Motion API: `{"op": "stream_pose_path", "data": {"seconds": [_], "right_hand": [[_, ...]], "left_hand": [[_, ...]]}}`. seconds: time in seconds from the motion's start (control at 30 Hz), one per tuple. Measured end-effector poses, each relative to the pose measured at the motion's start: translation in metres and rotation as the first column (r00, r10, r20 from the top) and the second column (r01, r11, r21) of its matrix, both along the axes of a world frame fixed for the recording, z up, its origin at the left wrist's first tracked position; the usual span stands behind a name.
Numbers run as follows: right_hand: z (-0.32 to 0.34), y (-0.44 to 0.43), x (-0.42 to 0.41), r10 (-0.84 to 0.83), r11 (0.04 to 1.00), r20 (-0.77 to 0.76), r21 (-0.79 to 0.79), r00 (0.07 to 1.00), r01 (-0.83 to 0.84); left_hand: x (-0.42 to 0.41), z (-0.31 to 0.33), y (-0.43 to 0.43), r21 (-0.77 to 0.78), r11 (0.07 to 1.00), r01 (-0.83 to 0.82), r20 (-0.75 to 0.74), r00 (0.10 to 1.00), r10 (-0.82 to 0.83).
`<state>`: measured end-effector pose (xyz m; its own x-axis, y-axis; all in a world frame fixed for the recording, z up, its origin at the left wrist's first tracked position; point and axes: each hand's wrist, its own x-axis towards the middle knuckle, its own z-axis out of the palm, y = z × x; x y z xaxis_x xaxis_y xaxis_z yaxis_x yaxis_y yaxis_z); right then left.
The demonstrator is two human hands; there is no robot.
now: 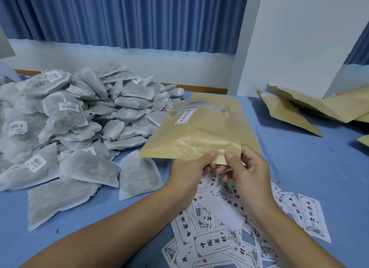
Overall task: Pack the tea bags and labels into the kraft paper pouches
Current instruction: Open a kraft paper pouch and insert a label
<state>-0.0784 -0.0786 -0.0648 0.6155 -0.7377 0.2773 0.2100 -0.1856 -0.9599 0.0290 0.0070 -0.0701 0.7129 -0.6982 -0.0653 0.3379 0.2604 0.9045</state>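
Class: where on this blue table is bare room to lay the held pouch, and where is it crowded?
Bare: table between held pouch and empty pouches, above the labels; near-left corner below the tea bags. Crowded: tea bags at left, labels near.

One pouch (199,132) in front, some four more pouches (289,110) heaped at right; tea bags (79,112) by the dozen, beyond counting; labels (215,243), roughly twenty

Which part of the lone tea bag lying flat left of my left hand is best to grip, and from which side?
Probably pinch the tea bag by its white sealed border at the right edge, coming from the right. That edge lies free on the table; other bags lie close on its left. The left hand holds the pouch.
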Motion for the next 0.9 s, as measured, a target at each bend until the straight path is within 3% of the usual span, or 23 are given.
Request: {"op": "stream_pose_path", "data": {"seconds": [0.13, 0.33, 0.67, 0.9], "right_hand": [[-0.003, 0.002, 0.002, 0.017, 0.997, 0.020, 0.081, 1.000, -0.018], [0.000, -0.005, -0.002, -0.070, 0.981, 0.068, 0.184, 0.995, 0.056], [0.001, 0.001, 0.000, -0.022, 0.912, 0.097, 0.410, 0.995, -0.020], [0.001, 0.006, 0.003, -0.059, 0.937, 0.084, 0.349, 0.995, 0.026]], "left_hand": [[-0.001, -0.001, -0.001, -0.065, 0.997, -0.035, 0.049, 0.998, 0.039], [0.002, 0.002, 0.001, -0.072, 0.995, -0.069, -0.108, 0.992, 0.061], [-0.003, 0.004, 0.004, -0.052, 0.999, 0.001, -0.070, 0.998, -0.005], [-0.006, 0.004, 0.004, -0.084, 0.996, 0.030, -0.046, 0.998, -0.034]]}}
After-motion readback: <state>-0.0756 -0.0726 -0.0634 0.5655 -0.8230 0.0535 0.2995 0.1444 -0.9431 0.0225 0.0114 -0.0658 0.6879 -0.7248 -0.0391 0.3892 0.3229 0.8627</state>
